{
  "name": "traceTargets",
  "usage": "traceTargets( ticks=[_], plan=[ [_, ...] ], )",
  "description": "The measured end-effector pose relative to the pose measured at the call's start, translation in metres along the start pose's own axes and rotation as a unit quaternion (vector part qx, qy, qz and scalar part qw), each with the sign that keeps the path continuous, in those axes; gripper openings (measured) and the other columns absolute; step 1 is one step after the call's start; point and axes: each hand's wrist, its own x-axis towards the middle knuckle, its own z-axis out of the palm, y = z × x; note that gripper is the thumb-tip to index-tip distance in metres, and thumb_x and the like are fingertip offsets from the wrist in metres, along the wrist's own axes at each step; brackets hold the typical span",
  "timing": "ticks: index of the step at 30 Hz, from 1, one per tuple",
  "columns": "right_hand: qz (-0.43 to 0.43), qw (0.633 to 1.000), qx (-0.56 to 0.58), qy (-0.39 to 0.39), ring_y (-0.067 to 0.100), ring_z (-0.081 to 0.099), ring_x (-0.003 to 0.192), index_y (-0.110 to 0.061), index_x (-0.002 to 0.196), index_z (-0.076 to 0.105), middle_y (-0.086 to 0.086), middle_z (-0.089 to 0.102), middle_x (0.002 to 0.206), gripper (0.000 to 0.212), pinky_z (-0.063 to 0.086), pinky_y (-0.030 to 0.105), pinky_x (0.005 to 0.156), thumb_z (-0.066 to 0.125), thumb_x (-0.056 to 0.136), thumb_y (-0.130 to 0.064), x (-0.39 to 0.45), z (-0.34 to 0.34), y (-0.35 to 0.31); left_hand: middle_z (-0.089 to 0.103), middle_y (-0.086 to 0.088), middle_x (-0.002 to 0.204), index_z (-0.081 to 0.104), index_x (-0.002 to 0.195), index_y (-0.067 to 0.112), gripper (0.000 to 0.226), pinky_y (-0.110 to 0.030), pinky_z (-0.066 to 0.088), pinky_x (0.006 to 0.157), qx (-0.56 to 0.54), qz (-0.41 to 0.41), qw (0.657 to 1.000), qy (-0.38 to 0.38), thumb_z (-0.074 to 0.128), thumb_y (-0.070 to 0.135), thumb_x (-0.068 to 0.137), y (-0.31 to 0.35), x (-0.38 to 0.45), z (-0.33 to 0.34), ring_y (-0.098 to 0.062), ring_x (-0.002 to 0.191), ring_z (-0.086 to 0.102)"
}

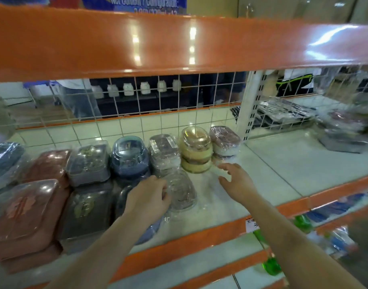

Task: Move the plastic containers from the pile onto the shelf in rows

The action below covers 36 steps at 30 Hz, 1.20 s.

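Wrapped plastic containers stand in rows on the white shelf (pixel 283 163). A clear wrapped container (pixel 182 191) lies in the front row, and my left hand (pixel 149 197) grips its left edge with curled fingers. My right hand (pixel 235 180) hovers to its right with fingers spread, near the base of a pink-lidded stack (pixel 224 142). Behind stand a cream and gold stack (pixel 196 152), a clear stack (pixel 163 151) and a blue container (pixel 128 157). Brown (pixel 26 213) and dark grey (pixel 87 209) containers fill the left.
An orange shelf (pixel 178 42) hangs overhead, low and close. A wire grid (pixel 137 99) backs the shelf. A white upright post (pixel 249 105) stands right of the stacks, with bagged goods (pixel 343 130) beyond it. Green bottles (pixel 270 265) sit on lower shelves.
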Motion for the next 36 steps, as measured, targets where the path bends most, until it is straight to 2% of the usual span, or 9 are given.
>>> traceTargets(
  ticks=[4,8,17,20,26,31,36],
  plan=[
    [0.005,1.000,-0.006,0.004,0.023,0.051,0.116,-0.014,0.131,0.052,0.008,0.051,0.130,0.040,0.040,0.029,0.094,0.057,0.091,-0.016,0.000,-0.023,0.028,0.054,0.007,0.112,0.059,0.110,0.022,0.022,-0.028,0.044,0.082,-0.014,0.013,1.000,-0.012,0.045,0.031,0.094,0.035,0.009,0.017,-0.014,0.105,0.053],
    [0.006,0.999,-0.040,-0.010,0.021,0.052,0.116,-0.017,0.133,0.050,0.005,0.051,0.131,0.040,0.039,0.025,0.090,0.054,0.093,-0.018,0.002,-0.056,0.067,0.055,0.006,0.116,0.060,0.112,0.022,0.025,-0.027,0.041,0.088,-0.028,0.053,0.998,-0.030,0.043,0.029,0.095,0.082,0.021,0.036,-0.014,0.111,0.051],
    [0.038,0.997,-0.069,-0.006,0.017,0.051,0.115,-0.019,0.134,0.049,0.003,0.052,0.128,0.040,0.037,0.022,0.086,0.053,0.094,-0.020,0.001,-0.169,0.193,0.053,0.003,0.126,0.051,0.128,0.021,0.033,-0.022,0.036,0.091,-0.080,0.070,0.989,-0.107,0.044,0.026,0.096,0.239,0.056,0.089,-0.013,0.116,0.050],
    [0.060,0.996,-0.065,0.009,0.017,0.051,0.116,-0.018,0.133,0.049,0.004,0.052,0.127,0.040,0.039,0.026,0.090,0.053,0.093,-0.019,-0.007,-0.206,0.237,0.052,0.004,0.127,0.049,0.130,0.024,0.035,-0.027,0.041,0.095,-0.096,0.054,0.987,-0.117,0.046,0.029,0.095,0.290,0.067,0.110,-0.014,0.115,0.051],
    [0.129,0.988,-0.084,0.033,0.026,0.053,0.116,-0.019,0.135,0.048,0.008,0.050,0.132,0.044,0.043,0.033,0.095,0.052,0.091,-0.015,-0.021,-0.272,0.316,0.047,0.000,0.133,0.047,0.133,0.023,0.040,-0.030,0.038,0.101,-0.106,0.064,0.985,-0.117,0.049,0.032,0.094,0.385,0.096,0.147,-0.018,0.123,0.045],
    [0.163,0.982,-0.077,0.062,0.026,0.051,0.119,-0.015,0.138,0.044,0.009,0.046,0.137,0.047,0.039,0.030,0.092,0.052,0.092,-0.014,-0.034,-0.309,0.365,0.046,-0.004,0.135,0.043,0.136,0.022,0.044,-0.029,0.036,0.103,-0.097,0.094,0.981,-0.139,0.050,0.030,0.093,0.446,0.115,0.170,-0.020,0.125,0.043],
    [0.186,0.975,-0.076,0.092,0.027,0.054,0.114,-0.017,0.138,0.043,0.010,0.047,0.136,0.048,0.042,0.030,0.084,0.053,0.091,-0.017,-0.027,-0.329,0.402,0.044,-0.004,0.137,0.043,0.136,0.022,0.044,-0.031,0.036,0.103,-0.099,0.119,0.977,-0.146,0.050,0.029,0.093,0.489,0.146,0.186,-0.022,0.126,0.042]
  ],
)
